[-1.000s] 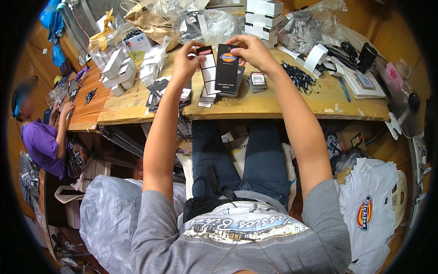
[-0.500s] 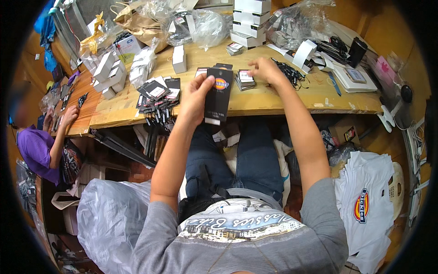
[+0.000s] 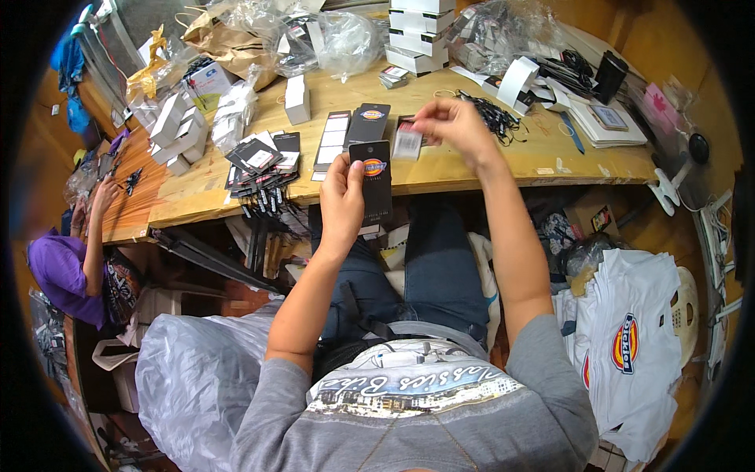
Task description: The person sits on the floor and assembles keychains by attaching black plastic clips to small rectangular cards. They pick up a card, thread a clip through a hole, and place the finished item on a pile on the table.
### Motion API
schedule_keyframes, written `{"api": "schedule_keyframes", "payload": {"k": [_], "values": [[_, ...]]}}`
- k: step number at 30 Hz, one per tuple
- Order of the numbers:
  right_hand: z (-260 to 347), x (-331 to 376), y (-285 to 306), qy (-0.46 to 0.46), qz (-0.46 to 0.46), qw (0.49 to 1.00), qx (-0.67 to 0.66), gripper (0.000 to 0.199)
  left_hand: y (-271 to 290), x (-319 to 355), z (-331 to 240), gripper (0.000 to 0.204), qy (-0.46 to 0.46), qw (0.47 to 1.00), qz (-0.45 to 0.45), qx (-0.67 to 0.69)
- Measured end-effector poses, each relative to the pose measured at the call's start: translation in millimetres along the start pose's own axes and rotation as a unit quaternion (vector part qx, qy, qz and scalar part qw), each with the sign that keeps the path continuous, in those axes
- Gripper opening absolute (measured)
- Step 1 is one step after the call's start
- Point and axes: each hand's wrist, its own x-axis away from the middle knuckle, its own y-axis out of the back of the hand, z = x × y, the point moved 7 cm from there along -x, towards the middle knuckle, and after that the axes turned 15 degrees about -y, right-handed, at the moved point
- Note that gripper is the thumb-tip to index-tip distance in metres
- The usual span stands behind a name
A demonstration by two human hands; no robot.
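Observation:
My left hand (image 3: 344,200) is closed on a black hang tag (image 3: 377,189) with a coloured oval logo, held upright just over the table's front edge. With thumb and fingers pinched, my right hand (image 3: 460,130) grips a small card tag (image 3: 406,145) with a white label, slightly blurred, at the small stack of such tags. Behind the held tag lies a stack of black hang tags (image 3: 368,122). Beside that stack, white-labelled tags (image 3: 332,141) lie in a column. Farther left, a pile of black tags with cords (image 3: 263,161) overhangs the table edge.
Black cords (image 3: 497,118) lie right of my right hand. White boxes (image 3: 418,35) are stacked at the back; more boxes (image 3: 179,138) stand left. Plastic bags (image 3: 346,43) line the rear. A person in purple (image 3: 67,267) works at the far left. White shirts (image 3: 629,346) hang at right.
My right hand has come down to the small stack and pinched a tag from it. My left hand with the hang tag has moved lower, uncovering the stack and column behind it.

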Motion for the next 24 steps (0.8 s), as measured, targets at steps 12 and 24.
{"api": "schedule_keyframes", "payload": {"k": [12, 24], "values": [[-20.0, 26.4, 86.3, 0.07, -0.344, 0.923, 0.16, 0.012, -28.0, 44.7, 29.7, 0.013, 0.142, 0.985, 0.045, 0.086], [-18.1, -18.0, 92.9, 0.063, -0.22, 0.774, 0.59, 0.01, -33.3, 50.8, 32.2, 0.014, 0.185, 0.972, 0.063, 0.129]]}}
